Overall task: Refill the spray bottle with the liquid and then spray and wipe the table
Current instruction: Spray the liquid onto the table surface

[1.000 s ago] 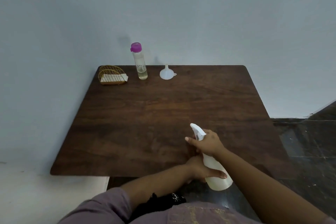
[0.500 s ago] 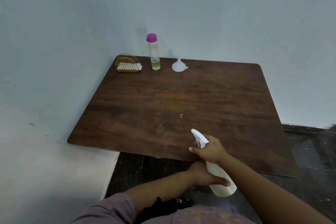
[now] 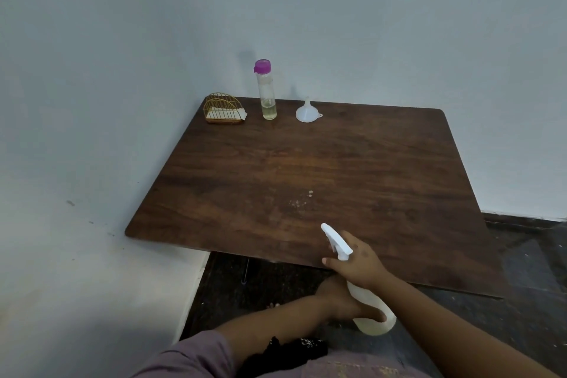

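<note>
**Spray lands on the table**

Fresh droplets now speckle the dark wooden table near its front edge. The right hand grips the white plastic spray bottle by its trigger head; the left hand clasps its body. Wiping remains.

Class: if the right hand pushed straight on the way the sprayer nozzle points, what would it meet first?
Probably nothing soon: beyond the right hand lies bare table with droplets; the bottle stands roughly in line at the far edge, though depth is unclear.
</note>
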{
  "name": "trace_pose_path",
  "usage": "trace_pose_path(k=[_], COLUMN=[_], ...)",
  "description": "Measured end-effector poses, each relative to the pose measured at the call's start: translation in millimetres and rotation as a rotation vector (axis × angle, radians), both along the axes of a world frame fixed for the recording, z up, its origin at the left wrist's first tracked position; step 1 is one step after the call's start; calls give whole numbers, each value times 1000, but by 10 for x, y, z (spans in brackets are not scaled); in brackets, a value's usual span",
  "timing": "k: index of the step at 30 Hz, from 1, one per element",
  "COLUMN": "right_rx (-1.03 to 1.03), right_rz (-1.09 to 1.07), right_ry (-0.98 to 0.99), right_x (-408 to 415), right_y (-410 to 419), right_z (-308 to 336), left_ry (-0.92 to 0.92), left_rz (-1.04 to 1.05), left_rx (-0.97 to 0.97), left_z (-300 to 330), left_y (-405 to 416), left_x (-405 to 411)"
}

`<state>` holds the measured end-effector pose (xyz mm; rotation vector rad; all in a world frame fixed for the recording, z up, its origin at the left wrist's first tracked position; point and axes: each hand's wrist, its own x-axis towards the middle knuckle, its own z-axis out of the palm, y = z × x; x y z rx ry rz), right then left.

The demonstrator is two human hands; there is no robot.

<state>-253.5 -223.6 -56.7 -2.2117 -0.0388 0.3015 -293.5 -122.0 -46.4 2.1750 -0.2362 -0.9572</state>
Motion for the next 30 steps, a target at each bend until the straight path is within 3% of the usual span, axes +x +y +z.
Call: trace_pose_path(k=[8, 14, 20, 25, 30], right_rx=[-44, -46, 15, -23, -33], right_rz=[-16, -109, -42, -131, -42], right_ry=[-162, -31, 60, -24, 19], right_x=[104, 225, 197, 137, 132], right_y=[80, 137, 210, 271, 286], right_z=[54, 75, 142, 131, 126], left_ry=[25, 38, 48, 78, 72], left_rz=[67, 161, 159, 154, 194], left_rx=[-15, -25, -38, -39, -62], left_z=[105, 153, 151, 158, 78], left_y=[72, 110, 208, 170, 158], left_x=[-3, 49, 53, 10, -12])
